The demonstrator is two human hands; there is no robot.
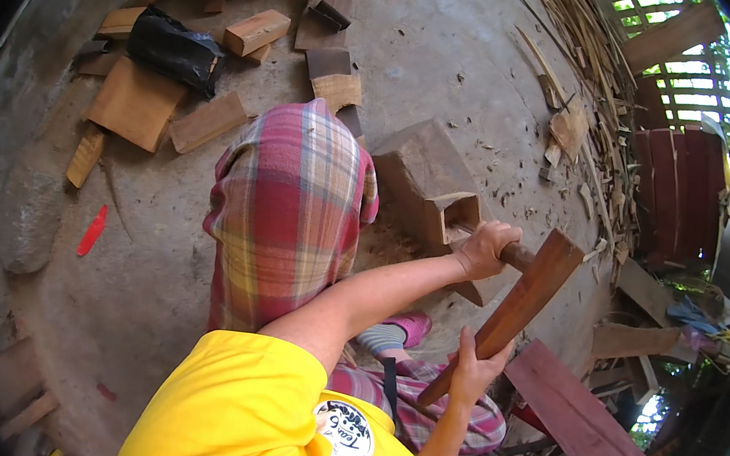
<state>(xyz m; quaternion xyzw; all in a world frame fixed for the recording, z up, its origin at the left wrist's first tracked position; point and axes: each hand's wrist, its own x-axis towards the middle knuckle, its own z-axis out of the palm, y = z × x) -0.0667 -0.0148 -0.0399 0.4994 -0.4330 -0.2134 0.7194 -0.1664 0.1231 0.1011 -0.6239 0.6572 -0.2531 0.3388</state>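
Observation:
My left hand (487,249) is wrapped round the round wooden handle (518,257) of a chisel. Its blade end points into the squarish hollow of a large wooden block (426,167) on the floor; how deep it goes is hidden. In my right hand (477,365) is a long reddish-brown wooden bar (530,292), thicker at its upper end and held slantwise by the lower part. In the picture the bar lies against the butt of the chisel handle; whether they touch, I cannot tell. My plaid-covered knee (291,202) rises left of the block.
Cut wooden blocks (257,31), a flat board (134,103) and a black plastic bag (174,49) lie upper left. A red strip (93,230) is on the concrete floor. Thin wood strips (595,65) line the upper right. A reddish plank (585,433) leans lower right, near cluttered scraps.

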